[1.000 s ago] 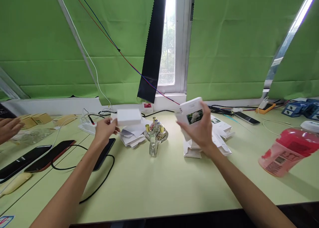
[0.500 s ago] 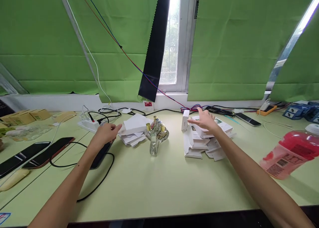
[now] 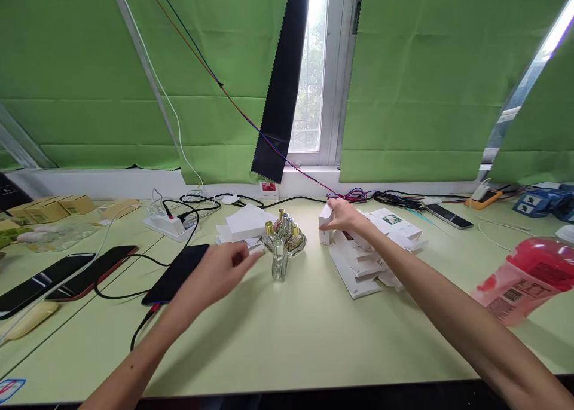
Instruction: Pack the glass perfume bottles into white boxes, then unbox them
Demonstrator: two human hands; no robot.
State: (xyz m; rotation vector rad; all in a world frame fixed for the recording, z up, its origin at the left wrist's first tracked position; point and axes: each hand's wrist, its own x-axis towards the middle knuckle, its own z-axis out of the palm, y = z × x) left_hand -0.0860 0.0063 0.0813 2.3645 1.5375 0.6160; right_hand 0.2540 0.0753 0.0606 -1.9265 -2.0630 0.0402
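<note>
My right hand [image 3: 343, 215] rests on a small upright white box [image 3: 325, 223] at the far middle of the table, fingers curled around its top. Just right of it lies a heap of flat white cartons [image 3: 372, 251]. My left hand [image 3: 219, 272] hovers over the table with loose, parted fingers and holds nothing. It is close to a small glass bottle [image 3: 278, 265] that stands in front of a cluster of gold-capped bottles [image 3: 287, 233]. A pile of white folded cards [image 3: 244, 226] lies left of the bottles.
Dark phones [image 3: 174, 274] [image 3: 85, 272] with black cables lie on the left, near a white power strip [image 3: 167, 225]. A pink bottle [image 3: 522, 278] lies on its side at the right. Tan boxes [image 3: 54, 207] sit far left, blue boxes [image 3: 540, 201] far right.
My left hand has left the white card pile and drawn back toward the single glass bottle. My right hand has moved left from the carton heap onto the upright white box.
</note>
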